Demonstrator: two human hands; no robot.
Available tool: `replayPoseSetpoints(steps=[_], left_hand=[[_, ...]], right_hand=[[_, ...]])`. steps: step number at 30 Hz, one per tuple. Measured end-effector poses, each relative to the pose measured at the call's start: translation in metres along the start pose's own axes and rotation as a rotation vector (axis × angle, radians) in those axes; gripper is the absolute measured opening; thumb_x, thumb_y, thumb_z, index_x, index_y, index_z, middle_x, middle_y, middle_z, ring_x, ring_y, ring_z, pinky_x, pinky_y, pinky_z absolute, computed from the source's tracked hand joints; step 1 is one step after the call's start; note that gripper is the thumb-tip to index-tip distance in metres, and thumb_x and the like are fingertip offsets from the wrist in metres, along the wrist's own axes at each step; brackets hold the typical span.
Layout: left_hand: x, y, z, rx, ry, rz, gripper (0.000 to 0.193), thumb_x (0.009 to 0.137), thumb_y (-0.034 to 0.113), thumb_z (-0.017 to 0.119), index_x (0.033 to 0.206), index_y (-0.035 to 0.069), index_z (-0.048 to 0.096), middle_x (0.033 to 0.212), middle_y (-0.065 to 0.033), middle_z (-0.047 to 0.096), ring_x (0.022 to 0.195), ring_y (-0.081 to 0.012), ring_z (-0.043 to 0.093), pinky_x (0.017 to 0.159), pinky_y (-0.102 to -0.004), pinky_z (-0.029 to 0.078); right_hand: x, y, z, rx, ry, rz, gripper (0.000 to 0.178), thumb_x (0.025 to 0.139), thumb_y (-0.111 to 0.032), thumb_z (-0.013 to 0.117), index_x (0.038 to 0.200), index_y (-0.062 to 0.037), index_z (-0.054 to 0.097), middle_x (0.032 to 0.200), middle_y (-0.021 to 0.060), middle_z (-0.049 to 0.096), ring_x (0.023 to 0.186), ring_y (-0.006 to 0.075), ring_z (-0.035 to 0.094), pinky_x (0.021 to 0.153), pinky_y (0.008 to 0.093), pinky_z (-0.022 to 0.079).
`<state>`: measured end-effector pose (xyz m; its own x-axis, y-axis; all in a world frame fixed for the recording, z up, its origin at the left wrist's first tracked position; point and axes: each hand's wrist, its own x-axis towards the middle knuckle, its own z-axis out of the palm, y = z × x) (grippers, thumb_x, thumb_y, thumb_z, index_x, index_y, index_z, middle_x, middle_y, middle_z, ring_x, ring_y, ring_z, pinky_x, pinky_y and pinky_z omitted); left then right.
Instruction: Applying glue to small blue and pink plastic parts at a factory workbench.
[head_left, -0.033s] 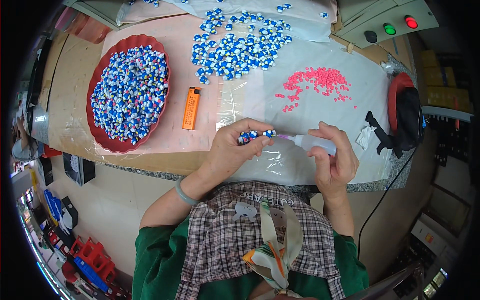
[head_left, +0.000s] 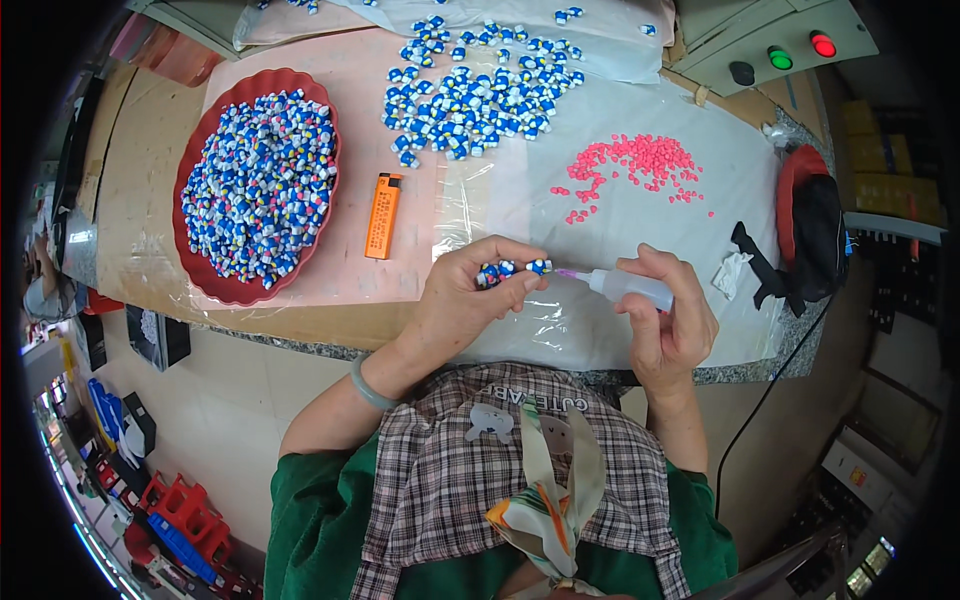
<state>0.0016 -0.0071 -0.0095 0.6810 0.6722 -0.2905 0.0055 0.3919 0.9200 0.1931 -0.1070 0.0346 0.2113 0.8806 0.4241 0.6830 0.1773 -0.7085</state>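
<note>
My left hand (head_left: 470,295) is closed on several small blue-and-white figurines. One figurine (head_left: 539,267) is pinched between thumb and forefinger, and others (head_left: 495,273) rest against the fingers. In my right hand (head_left: 672,310) is a small translucent squeeze bottle (head_left: 632,287), held between thumb and fingers. Its thin purple nozzle (head_left: 568,273) points left, its tip close beside the pinched figurine; whether they touch I cannot tell. Beyond my right hand, small pink heart-shaped pieces (head_left: 650,160) lie scattered on the white sheet (head_left: 630,235). Many loose blue-and-white figurines (head_left: 480,100) are spread out farther back.
A red scalloped tray (head_left: 334,215) heaped with similar figurines stands at left. An orange lighter (head_left: 382,217) lies beside it. On the right are a crumpled white tissue (head_left: 731,274), a black strap (head_left: 762,268) and a black bag (head_left: 820,235). A control box (head_left: 775,45) with lit buttons sits at back right.
</note>
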Motion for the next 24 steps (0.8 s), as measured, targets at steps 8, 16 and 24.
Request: replayPoseSetpoints(steps=[8, 16, 24], left_hand=[[0.001, 0.000, 0.001, 0.020, 0.004, 0.007, 0.019, 0.090, 0.007, 0.066, 0.108, 0.001, 0.064, 0.089, -0.0065, 0.069, 0.065, -0.0032, 0.053, 0.054, -0.0174, 0.044], [0.001, -0.001, 0.000, 0.028, 0.003, 0.008, 0.019, 0.089, 0.007, 0.066, 0.108, 0.002, 0.065, 0.089, -0.0056, 0.069, 0.065, -0.0028, 0.054, 0.054, -0.0169, 0.045], [0.001, -0.001, 0.000, 0.002, 0.000, -0.017, 0.019, 0.090, 0.008, 0.065, 0.109, 0.002, 0.065, 0.089, -0.0064, 0.069, 0.065, -0.0029, 0.054, 0.054, -0.0172, 0.045]], right_hand=[[0.003, -0.003, 0.002, -0.112, 0.027, -0.102, 0.037, 0.089, -0.022, 0.067, 0.114, 0.0036, 0.059, 0.086, 0.0157, 0.069, 0.073, 0.0212, 0.066, 0.061, 0.0285, 0.052], [0.003, -0.008, 0.001, -0.150, -0.002, -0.123, 0.037, 0.087, -0.022, 0.070, 0.112, 0.0036, 0.060, 0.086, 0.0158, 0.069, 0.074, 0.0235, 0.066, 0.063, 0.0290, 0.052], [0.001, 0.004, -0.006, -0.027, 0.017, -0.064, 0.031, 0.086, -0.013, 0.070, 0.110, 0.0038, 0.058, 0.092, 0.0165, 0.068, 0.071, 0.0199, 0.064, 0.058, 0.0290, 0.051]])
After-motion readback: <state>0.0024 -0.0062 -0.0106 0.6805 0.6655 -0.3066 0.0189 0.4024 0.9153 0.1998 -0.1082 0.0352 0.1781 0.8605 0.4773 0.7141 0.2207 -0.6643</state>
